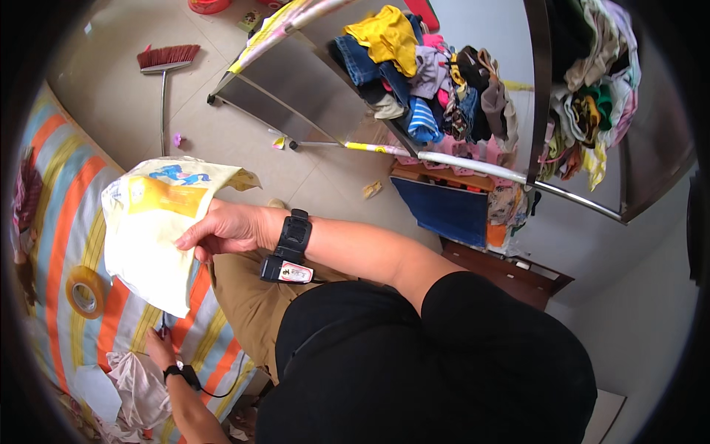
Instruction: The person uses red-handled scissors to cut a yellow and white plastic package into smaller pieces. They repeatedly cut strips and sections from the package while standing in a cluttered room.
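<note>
My right hand (224,233) comes in from the right and pinches the edge of a pale printed sheet or packet (147,238) between thumb and fingers. A blue figure and a yellow panel show on it. My left hand (160,348), lower in the view, is closed around a small dark tool (163,332), perhaps scissors, close to the striped bed cover (186,338). The sheet's lower edge hangs just above this tool and may hide part of it. A roll of yellowish packing tape (85,292) lies on the cover to the left.
Crumpled pale cloth (138,383) and a white piece of paper or card (99,391) lie beside my left hand. A broom (166,66) is on the tiled floor. A metal rack (310,94) bears piled clothes (421,72). A dark cable (224,393) runs from my left wrist.
</note>
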A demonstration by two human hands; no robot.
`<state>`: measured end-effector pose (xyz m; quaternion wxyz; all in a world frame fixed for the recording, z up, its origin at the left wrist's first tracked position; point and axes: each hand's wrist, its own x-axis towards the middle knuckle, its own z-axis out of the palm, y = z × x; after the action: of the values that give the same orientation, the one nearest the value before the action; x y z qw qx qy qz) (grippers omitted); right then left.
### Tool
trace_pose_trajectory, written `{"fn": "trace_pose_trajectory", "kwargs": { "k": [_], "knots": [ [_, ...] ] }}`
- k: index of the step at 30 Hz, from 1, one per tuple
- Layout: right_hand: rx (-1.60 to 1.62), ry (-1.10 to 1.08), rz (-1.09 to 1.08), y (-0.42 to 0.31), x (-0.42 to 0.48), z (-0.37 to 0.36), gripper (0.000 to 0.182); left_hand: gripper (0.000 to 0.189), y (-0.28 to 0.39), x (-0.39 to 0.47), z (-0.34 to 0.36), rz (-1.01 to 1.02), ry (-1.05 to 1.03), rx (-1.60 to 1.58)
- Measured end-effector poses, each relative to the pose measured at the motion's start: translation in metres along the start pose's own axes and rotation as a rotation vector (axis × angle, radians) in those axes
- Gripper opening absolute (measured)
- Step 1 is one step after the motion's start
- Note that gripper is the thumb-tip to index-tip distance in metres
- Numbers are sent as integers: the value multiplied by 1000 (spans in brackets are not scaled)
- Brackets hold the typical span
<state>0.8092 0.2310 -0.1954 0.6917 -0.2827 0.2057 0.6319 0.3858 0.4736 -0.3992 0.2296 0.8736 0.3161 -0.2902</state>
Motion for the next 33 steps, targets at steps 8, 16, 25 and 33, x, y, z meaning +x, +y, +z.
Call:
{"fn": "trace_pose_trajectory", "kwargs": {
  "k": [8,16,25,33],
  "knots": [
    [-28,-126,65,-3,-118,-61,32,16,71,-80,6,-177,-16,-914],
    [49,-93,-49,23,-268,-150,37,16,302,-54,-74,99,-272,-1111],
    [363,312,-655,84,-326,-186,29,55,461,3,-139,409,-759,-881],
    [559,320,-1216,143,-255,-242,22,63,519,21,-136,546,-1251,-1023]
  ]
}}
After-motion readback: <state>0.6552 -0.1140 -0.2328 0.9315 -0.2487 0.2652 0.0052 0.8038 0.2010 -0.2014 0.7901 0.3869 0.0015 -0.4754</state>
